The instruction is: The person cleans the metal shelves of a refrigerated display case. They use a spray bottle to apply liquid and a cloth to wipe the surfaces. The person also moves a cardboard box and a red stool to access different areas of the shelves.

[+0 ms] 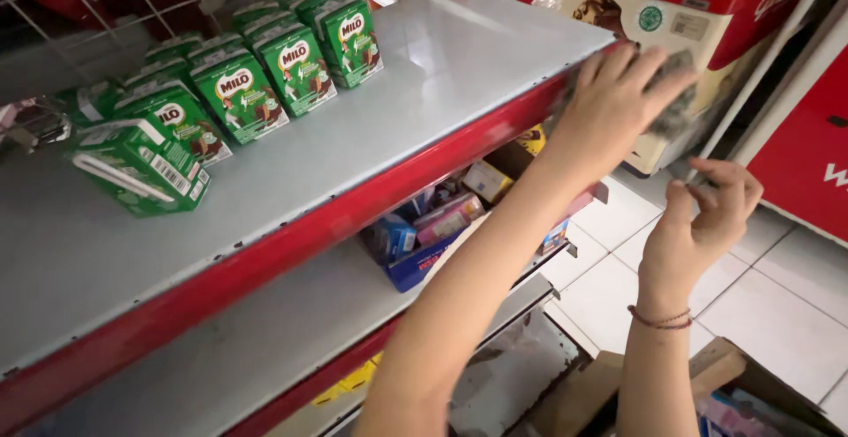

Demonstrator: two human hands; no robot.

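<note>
My left hand (618,101) reaches across to the far end of the top grey shelf (424,110) and presses a dark grey cloth (676,101) against its corner by the red front edge. Lower and to the right, my right hand (707,216) hangs in the air over the floor with its fingers curled in and the thumb against the forefinger; nothing shows in it. A thin cord bracelet sits on that wrist. Several green drink cartons (256,83) stand in rows at the shelf's back left, and one carton (141,167) lies on its side.
A blue box of small packets (415,256) sits on the lower shelf under my left arm. A red chest freezer (671,4) stands beyond the shelf end. An open cardboard box (715,384) rests on the white tiled floor (777,287) at bottom right.
</note>
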